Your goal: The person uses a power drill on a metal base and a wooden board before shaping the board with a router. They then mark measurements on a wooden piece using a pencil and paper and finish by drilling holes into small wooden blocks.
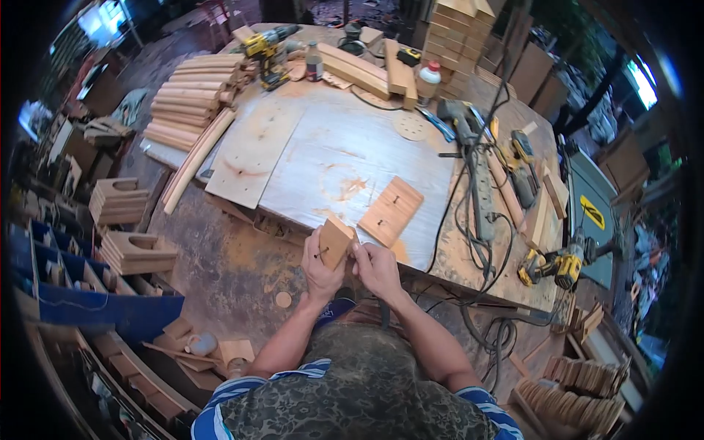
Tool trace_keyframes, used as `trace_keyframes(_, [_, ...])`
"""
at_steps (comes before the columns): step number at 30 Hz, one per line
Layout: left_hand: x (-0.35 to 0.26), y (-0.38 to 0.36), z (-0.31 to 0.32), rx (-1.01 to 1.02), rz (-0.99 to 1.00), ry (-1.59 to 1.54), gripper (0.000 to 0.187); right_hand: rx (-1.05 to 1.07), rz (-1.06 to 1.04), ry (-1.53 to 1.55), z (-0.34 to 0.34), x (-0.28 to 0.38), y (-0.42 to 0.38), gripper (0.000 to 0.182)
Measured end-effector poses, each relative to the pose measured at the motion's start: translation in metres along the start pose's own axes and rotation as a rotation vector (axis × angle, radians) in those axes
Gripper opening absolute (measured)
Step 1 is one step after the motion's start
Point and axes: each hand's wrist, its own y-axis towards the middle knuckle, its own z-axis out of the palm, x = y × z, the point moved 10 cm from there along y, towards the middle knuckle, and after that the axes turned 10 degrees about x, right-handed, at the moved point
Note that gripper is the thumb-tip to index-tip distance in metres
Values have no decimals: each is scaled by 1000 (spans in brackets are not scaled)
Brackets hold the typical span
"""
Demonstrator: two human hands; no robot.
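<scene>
My left hand [320,273] grips a small wooden board [336,243], tilted up in front of my body at the table's near edge. A dark screw or hook sticks out of its face near my left thumb. Close against the board's right edge, my right hand [377,271] is closed with fingers curled and thumb forward; what it pinches, if anything, is hidden. Just beyond my hands, a second wooden board [391,211] lies flat on the light work surface [315,169], with two dark screws or hooks standing in it.
Rounded wooden strips [191,99] are stacked at the back left. A yellow drill [268,55] stands behind them; another drill [561,265] lies at the right edge. Cables and a power strip [482,198] run along the right. A blue divided bin [110,304] sits at the lower left.
</scene>
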Motion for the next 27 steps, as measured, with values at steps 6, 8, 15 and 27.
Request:
trace_keyframes(6, [63,-35,-9,-88,-376,-154,65,103,-8,205,59,-56,37,25])
trace_keyframes(8, [80,-27,-29,-212,-362,-249,64,57,-129,198,44,-30,29,24])
trace_keyframes(15, [34,-31,-6,-30,-306,-145,65,159,-143,240,25,-12,22,26])
trace_keyframes(27, [-32,-24,19,298,-187,438,80,101,-177,321,-32,-4,-13,27])
